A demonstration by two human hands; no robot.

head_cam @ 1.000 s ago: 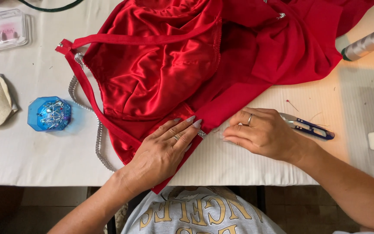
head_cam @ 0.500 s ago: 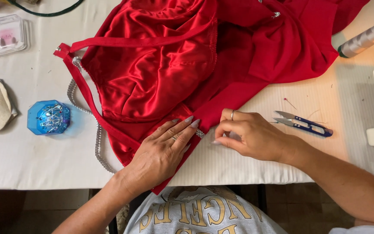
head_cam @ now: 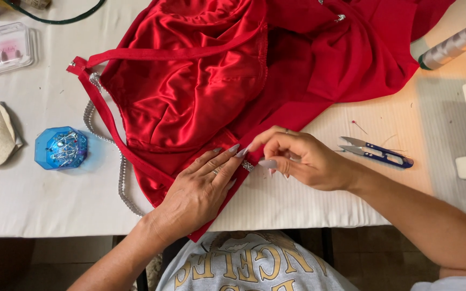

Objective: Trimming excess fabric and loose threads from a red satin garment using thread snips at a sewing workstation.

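Fingertips of the right hand (head_cam: 306, 159) pinch together at the lower edge of a red satin garment (head_cam: 190, 102), the grip clenched on something too small to make out, just beside a small silver trim piece (head_cam: 248, 166) on the hem. The left hand (head_cam: 200, 191) lies flat and open on the same edge, grasping nothing, its fingertips touching the spot from the left. The hem runs diagonally, from lower left up to the right, and both hands meet on it at the near side of the white tabletop (head_cam: 39, 205). A beaded silver chain (head_cam: 121, 178) trails from the garment's left side. Blue-handled thread snips (head_cam: 378, 152) lie just right of the right hand; a blue pin holder (head_cam: 60, 148) sits well apart to the left.
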